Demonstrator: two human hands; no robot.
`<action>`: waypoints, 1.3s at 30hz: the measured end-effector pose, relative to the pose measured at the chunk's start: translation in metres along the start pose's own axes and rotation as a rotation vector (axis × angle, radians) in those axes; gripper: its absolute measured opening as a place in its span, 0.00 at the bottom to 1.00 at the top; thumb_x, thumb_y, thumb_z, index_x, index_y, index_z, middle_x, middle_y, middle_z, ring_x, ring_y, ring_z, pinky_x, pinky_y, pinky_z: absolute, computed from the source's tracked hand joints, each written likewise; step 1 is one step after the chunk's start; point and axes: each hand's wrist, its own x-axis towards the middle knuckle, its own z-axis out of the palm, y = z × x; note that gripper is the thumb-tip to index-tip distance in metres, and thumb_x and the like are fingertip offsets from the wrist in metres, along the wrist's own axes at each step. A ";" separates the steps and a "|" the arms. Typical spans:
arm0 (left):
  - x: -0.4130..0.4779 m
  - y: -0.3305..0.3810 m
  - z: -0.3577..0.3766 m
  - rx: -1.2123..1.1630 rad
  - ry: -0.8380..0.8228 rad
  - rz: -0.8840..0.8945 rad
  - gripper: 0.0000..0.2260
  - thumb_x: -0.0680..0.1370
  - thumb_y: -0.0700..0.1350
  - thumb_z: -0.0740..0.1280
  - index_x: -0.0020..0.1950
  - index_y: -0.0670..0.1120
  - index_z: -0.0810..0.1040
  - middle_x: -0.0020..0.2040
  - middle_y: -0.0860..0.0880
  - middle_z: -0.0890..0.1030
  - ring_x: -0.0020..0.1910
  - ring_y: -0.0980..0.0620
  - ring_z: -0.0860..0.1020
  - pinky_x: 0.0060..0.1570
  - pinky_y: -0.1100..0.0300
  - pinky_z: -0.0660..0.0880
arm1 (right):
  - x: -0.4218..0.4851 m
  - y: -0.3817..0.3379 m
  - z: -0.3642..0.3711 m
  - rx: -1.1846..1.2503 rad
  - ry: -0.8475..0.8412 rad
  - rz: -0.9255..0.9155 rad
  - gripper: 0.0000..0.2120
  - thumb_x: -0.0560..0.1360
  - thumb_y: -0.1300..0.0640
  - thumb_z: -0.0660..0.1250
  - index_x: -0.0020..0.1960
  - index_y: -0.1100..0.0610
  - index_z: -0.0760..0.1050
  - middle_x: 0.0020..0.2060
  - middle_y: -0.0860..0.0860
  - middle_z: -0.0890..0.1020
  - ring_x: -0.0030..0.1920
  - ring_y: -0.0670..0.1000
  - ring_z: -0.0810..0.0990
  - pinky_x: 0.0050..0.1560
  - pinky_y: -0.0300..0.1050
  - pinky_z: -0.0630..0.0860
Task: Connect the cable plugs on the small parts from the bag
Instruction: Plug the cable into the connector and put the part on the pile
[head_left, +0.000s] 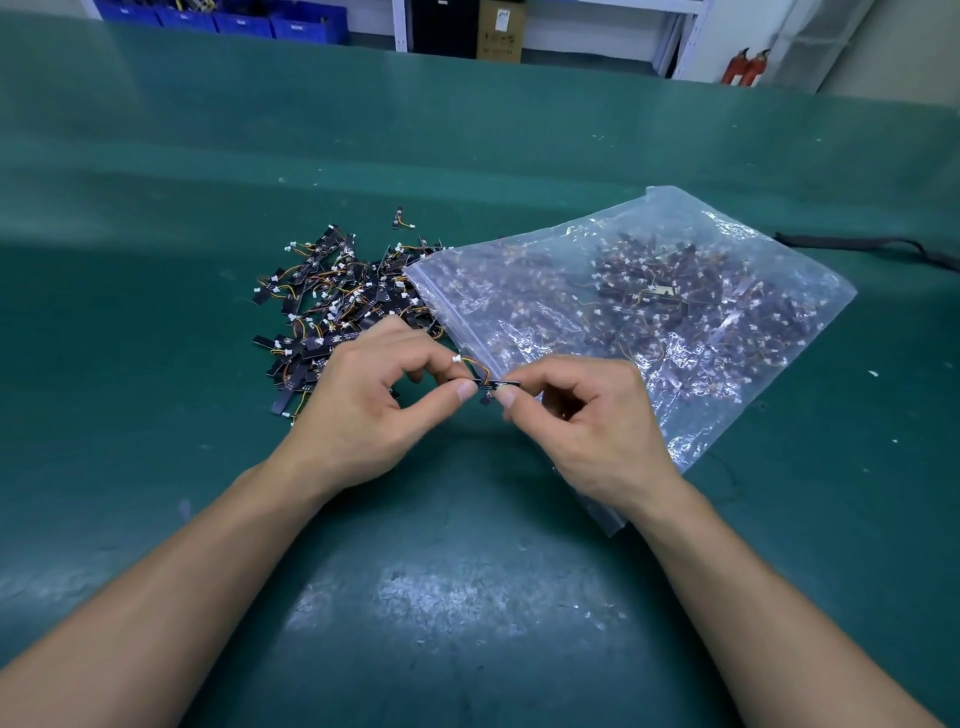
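Note:
A small black strip part (505, 385) with a short orange cable and a white plug (457, 358) is held above the green mat between both hands. My left hand (374, 410) pinches its left end with thumb and forefinger. My right hand (587, 421) pinches its right end the same way. A clear zip bag (675, 312) holding several more such parts lies just behind my right hand. A loose pile of the same parts (332, 306) is spread on the mat beyond my left hand.
The green mat (467, 597) covers the whole bench. One stray part (399, 218) lies past the pile. A black strap (872, 244) rests at the right edge. Blue bins (228, 21), a cardboard box (501, 28) and red fire extinguishers (745, 67) stand at the back.

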 end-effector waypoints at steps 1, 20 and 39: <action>0.000 0.000 0.000 -0.004 -0.005 0.002 0.08 0.76 0.49 0.70 0.42 0.46 0.83 0.39 0.56 0.81 0.42 0.51 0.74 0.44 0.57 0.72 | 0.000 0.000 0.000 0.002 0.005 0.006 0.04 0.73 0.58 0.72 0.40 0.54 0.84 0.29 0.37 0.78 0.25 0.42 0.68 0.31 0.30 0.63; 0.000 0.004 -0.003 0.010 -0.026 0.003 0.03 0.75 0.42 0.72 0.42 0.43 0.83 0.39 0.53 0.82 0.42 0.52 0.74 0.45 0.60 0.71 | -0.001 -0.002 0.001 0.006 0.014 0.008 0.02 0.72 0.56 0.74 0.44 0.53 0.85 0.32 0.40 0.80 0.25 0.43 0.68 0.31 0.31 0.64; 0.000 0.003 -0.005 0.016 -0.032 0.020 0.03 0.75 0.43 0.73 0.44 0.44 0.83 0.41 0.56 0.83 0.43 0.49 0.75 0.45 0.57 0.73 | -0.002 -0.003 0.005 -0.018 0.014 -0.029 0.03 0.73 0.58 0.73 0.42 0.52 0.85 0.31 0.39 0.79 0.26 0.43 0.68 0.32 0.31 0.64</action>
